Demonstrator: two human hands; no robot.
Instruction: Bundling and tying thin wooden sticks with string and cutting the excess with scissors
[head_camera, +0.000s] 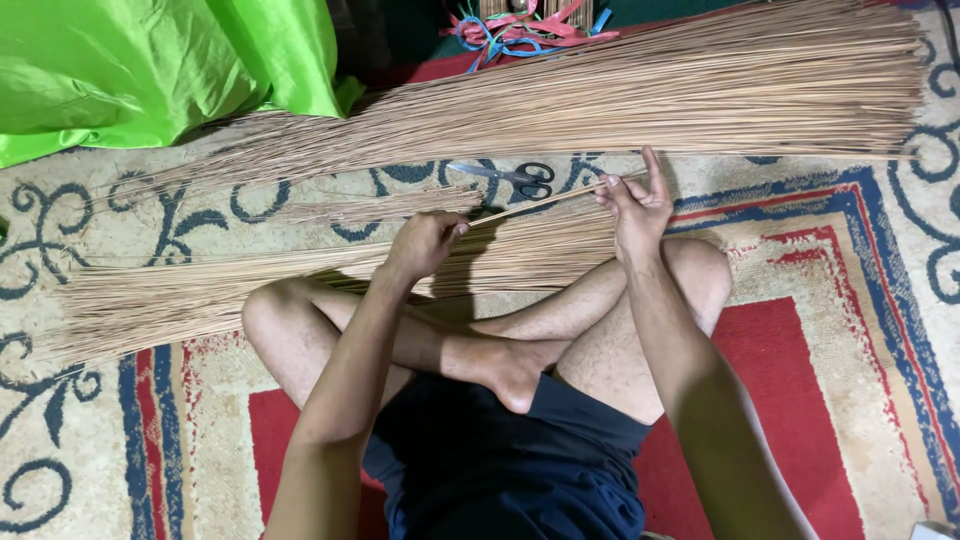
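While the person sits cross-legged on the carpet (880, 330), both hands work one thin stick (530, 203) held across the gap above the knees. Left hand (425, 243) is clenched around the stick's near end; right hand (638, 205) pinches the far end between thumb and fingers, index finger raised. The stick runs slightly uphill from left to right, just above the near pile (200, 290), which lies on the carpet in front of the shins. Risk, as judged: the stick is slender and looks stiff, so bending it between the two grips could snap it; a loose pinch on the right could let it drop into the near pile, where it would be hard to tell apart. Scissors (520, 178) lie with blades closed, between the near pile and the far bundle (650, 100), close to the right hand; a careless reach could catch them. Materials: sticks are pale tan, straight, dry-looking, tapering to fine tips at left. Carpet is woven, red centre, cream and blue scroll border. Green cloth (150, 70), glossy and creased, upper left. Coloured strips (520, 30), blue and pink, tangled at top.
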